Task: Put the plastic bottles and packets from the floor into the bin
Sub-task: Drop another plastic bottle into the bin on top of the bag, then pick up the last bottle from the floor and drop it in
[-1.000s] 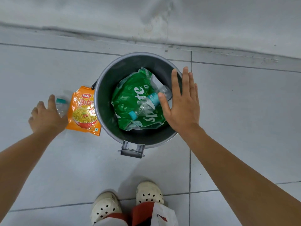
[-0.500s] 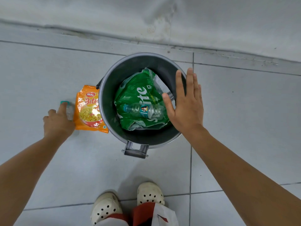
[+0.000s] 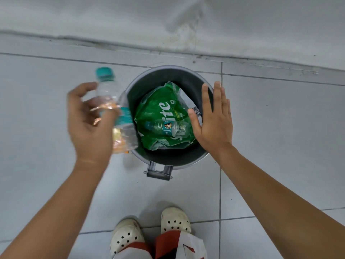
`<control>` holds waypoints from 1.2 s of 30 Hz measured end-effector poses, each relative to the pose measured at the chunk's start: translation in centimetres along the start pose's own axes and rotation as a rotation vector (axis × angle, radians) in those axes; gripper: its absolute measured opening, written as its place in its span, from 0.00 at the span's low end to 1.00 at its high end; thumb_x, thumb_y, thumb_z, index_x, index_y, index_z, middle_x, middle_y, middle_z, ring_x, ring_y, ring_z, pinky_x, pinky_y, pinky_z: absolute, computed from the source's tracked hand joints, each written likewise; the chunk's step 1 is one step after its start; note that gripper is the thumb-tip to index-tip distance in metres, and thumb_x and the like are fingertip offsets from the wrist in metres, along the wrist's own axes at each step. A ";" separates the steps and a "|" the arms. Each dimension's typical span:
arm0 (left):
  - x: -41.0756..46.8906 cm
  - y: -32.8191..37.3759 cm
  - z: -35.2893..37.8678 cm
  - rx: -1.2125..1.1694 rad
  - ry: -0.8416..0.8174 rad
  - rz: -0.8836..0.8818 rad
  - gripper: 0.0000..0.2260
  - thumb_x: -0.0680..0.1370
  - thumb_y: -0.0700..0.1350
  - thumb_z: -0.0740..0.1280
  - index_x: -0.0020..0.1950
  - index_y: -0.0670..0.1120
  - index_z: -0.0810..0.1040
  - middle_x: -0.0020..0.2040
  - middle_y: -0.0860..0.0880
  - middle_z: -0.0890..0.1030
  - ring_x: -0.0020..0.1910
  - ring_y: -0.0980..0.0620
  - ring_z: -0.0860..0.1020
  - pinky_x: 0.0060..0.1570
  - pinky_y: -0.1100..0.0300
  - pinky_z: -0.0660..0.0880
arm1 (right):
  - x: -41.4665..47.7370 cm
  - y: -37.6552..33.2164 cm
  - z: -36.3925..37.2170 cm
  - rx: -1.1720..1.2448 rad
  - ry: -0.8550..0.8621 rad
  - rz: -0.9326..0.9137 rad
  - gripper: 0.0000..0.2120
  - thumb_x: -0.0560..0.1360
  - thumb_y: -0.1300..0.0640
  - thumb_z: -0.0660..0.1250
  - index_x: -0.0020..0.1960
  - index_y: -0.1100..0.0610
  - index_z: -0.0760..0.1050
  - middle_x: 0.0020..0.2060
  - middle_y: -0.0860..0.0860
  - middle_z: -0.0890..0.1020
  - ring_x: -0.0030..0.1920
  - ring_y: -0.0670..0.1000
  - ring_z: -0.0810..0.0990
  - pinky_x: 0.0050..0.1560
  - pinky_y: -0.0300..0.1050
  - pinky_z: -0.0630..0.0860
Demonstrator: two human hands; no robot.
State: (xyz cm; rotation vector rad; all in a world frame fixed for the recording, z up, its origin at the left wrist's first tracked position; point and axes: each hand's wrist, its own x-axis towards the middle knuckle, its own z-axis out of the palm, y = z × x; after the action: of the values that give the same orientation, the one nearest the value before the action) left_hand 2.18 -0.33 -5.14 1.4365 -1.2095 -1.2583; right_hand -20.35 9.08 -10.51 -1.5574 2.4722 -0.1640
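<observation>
A round grey metal bin (image 3: 188,162) stands on the tiled floor near the wall. Inside it lie a crumpled green Sprite packet (image 3: 158,113) and a small clear bottle (image 3: 168,127) with a teal cap. My left hand (image 3: 87,124) is raised at the bin's left rim and grips a clear plastic bottle (image 3: 112,101) with a teal cap, blurred by motion. The orange snack packet (image 3: 120,144) on the floor shows only through and under that bottle. Over the bin's right rim, my right hand (image 3: 212,124) is flat, fingers spread, holding nothing.
A metal handle (image 3: 158,172) sticks out of the bin toward me. My feet in white perforated clogs (image 3: 175,220) stand just behind the bin. The grey wall base (image 3: 168,47) runs across the far side. Pale floor tiles (image 3: 280,146) surround the bin.
My left hand closed on the bottle that lay left of the orange packet and lifted it up toward the bin. The bottle dropped in the bin has settled on the green packet.
</observation>
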 end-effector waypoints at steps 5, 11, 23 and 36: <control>-2.7 0.0 2.9 0.525 -0.237 0.274 0.21 0.71 0.51 0.70 0.61 0.43 0.74 0.55 0.46 0.79 0.51 0.48 0.77 0.49 0.54 0.74 | 0.0 0.0 0.0 -0.003 0.000 0.006 0.32 0.80 0.39 0.48 0.78 0.54 0.48 0.78 0.59 0.51 0.78 0.60 0.49 0.76 0.59 0.52; 0.9 -4.6 0.6 0.458 0.094 0.220 0.18 0.78 0.50 0.64 0.61 0.38 0.73 0.57 0.49 0.72 0.60 0.45 0.73 0.61 0.54 0.69 | 0.0 0.1 0.1 0.013 0.012 0.000 0.32 0.80 0.40 0.49 0.78 0.54 0.49 0.78 0.59 0.51 0.77 0.60 0.49 0.76 0.58 0.50; 2.0 -16.1 -2.7 1.272 -0.370 -0.338 0.44 0.69 0.56 0.71 0.77 0.50 0.49 0.75 0.37 0.60 0.73 0.33 0.61 0.69 0.34 0.60 | 0.0 0.2 0.4 0.029 0.041 -0.009 0.32 0.80 0.39 0.48 0.78 0.54 0.49 0.78 0.58 0.52 0.78 0.59 0.49 0.76 0.56 0.49; -0.6 -19.4 -2.0 1.585 -0.454 -0.417 0.38 0.73 0.63 0.64 0.76 0.47 0.55 0.75 0.38 0.57 0.70 0.32 0.64 0.70 0.32 0.55 | 0.1 0.2 0.5 0.037 0.055 -0.018 0.32 0.80 0.39 0.48 0.78 0.54 0.50 0.78 0.58 0.52 0.78 0.58 0.49 0.76 0.58 0.50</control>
State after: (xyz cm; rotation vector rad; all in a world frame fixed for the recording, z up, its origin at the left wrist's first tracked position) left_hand 6.64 3.48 -23.74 2.6451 -2.5876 -0.7442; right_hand -20.47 9.12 -11.05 -1.5816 2.4823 -0.2573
